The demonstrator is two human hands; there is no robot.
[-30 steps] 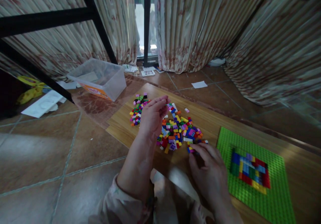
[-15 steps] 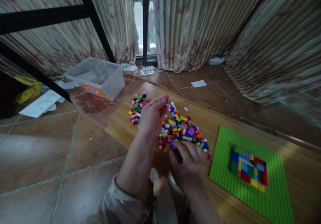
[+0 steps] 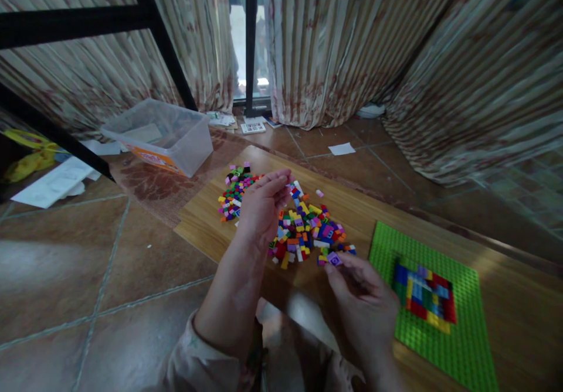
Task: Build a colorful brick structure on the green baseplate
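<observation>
Purple square plastic brick (image 3: 334, 258) just plucked from the multicoloured loose-brick pile (image 3: 303, 228), I log remotely, now pinched in the right hand (image 3: 367, 304) left of the green studded baseplate (image 3: 464, 345); left hand (image 3: 263, 204) cupped, contents unclear.

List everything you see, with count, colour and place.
Loose bricks: many, mixed colours, on the table
Held brick: one, purple, in the right hand
Baseplate: one, green, table's right side
Brick build: one, multicoloured, on the baseplate
Table: one, brown, centre to right
Bin: one, clear, beyond table's left end
Rug: one, reddish, under the bin
Papers: several, mostly white, floor beyond table
Curtains: several, pale striped, background
Frame: one, black, upper left
Flat piece: one, white, left floor
Unclear item: one, yellow, far left
Floor: one, brown tiles, beneath everything
Left hand: one, over the bricks
Right hand: one, left of the baseplate
</observation>
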